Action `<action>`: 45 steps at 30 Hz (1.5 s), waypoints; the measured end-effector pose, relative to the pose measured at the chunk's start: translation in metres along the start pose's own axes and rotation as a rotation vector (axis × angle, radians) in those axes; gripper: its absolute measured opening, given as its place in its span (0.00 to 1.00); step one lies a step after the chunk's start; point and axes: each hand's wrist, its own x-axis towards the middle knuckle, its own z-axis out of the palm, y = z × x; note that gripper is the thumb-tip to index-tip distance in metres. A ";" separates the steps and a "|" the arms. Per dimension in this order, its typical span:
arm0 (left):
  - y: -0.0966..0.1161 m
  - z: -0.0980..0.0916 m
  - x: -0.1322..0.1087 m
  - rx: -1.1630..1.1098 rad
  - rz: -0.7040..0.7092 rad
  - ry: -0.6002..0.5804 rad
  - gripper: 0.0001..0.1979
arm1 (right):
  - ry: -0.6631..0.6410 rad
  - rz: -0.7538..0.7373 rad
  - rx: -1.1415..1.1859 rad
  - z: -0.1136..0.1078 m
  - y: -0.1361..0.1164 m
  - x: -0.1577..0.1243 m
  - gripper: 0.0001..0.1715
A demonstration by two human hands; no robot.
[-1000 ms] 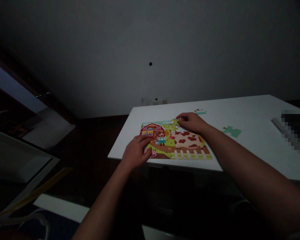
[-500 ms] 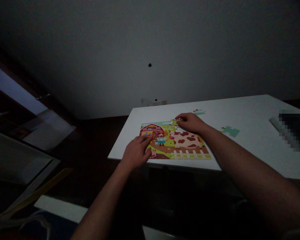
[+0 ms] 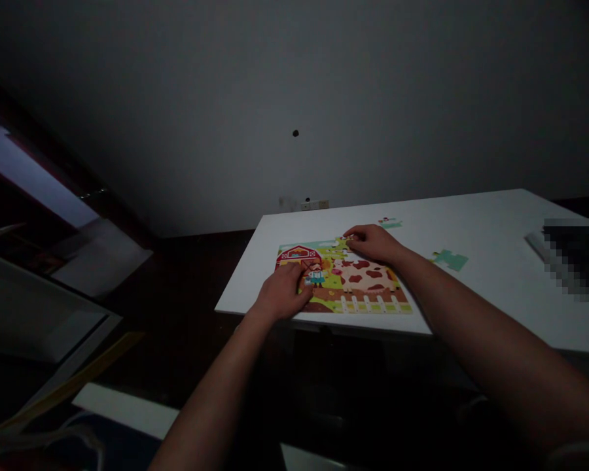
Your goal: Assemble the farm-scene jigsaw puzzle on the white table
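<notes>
A farm-scene jigsaw puzzle [image 3: 368, 278] with a red barn, a farmer, a spotted cow and a white fence lies near the front edge of the white table. My left hand [image 3: 285, 291] rests on its left side below the barn, fingers stretched out and apart, holding nothing. At the puzzle's upper edge, my right hand [image 3: 373, 242] has its fingertips closed on a puzzle piece [image 3: 342, 242]. Those fingers partly cover the piece, so I cannot tell how it sits against its neighbours.
Loose puzzle pieces lie beyond my right hand [image 3: 391, 223] and right of my right forearm [image 3: 450, 260]. A dark, pixelated object [image 3: 576, 255] stands at the right of the white table [image 3: 491, 222]. Behind the table is a wall with a socket strip [image 3: 315, 205].
My left hand has slid to the right across the puzzle, now covering part of the area beside the farmer. My right hand stays at the upper edge.
</notes>
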 end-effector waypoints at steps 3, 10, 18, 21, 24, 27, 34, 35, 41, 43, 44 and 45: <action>-0.025 -0.011 -0.007 -0.149 -0.006 0.062 0.23 | 0.008 0.016 0.005 0.000 0.000 0.000 0.21; -0.062 -0.007 -0.070 -0.191 -0.112 0.291 0.20 | 0.009 -0.011 0.022 0.000 -0.001 -0.002 0.22; -0.037 0.009 -0.078 -0.125 -0.184 0.244 0.22 | -0.011 0.016 0.054 -0.002 0.000 -0.003 0.28; -0.040 0.003 -0.069 -0.144 -0.194 0.224 0.21 | -0.006 0.009 0.036 -0.002 -0.002 -0.004 0.27; -0.041 -0.001 -0.063 -0.147 -0.217 0.234 0.22 | -0.007 0.017 0.037 -0.002 -0.001 -0.003 0.26; -0.039 -0.001 -0.056 -0.167 -0.277 0.286 0.21 | -0.009 0.017 0.037 -0.001 0.000 -0.003 0.25; -0.046 -0.004 -0.039 -0.674 -0.626 0.403 0.15 | 0.000 -0.003 0.019 -0.001 0.001 -0.001 0.21; -0.046 -0.005 -0.037 -0.732 -0.645 0.436 0.16 | 0.001 -0.004 0.020 -0.001 0.001 -0.001 0.21; -0.048 0.002 -0.032 -0.810 -0.649 0.565 0.31 | 0.003 0.001 0.015 -0.001 0.000 -0.001 0.21; -0.049 0.005 -0.033 -0.816 -0.651 0.564 0.35 | 0.001 -0.007 0.019 -0.002 0.000 -0.001 0.21; -0.049 0.006 -0.033 -0.831 -0.658 0.551 0.36 | 0.000 -0.010 0.022 -0.002 0.000 -0.001 0.21; -0.049 0.007 -0.034 -0.850 -0.664 0.535 0.34 | 0.000 -0.011 0.025 -0.002 -0.001 -0.002 0.21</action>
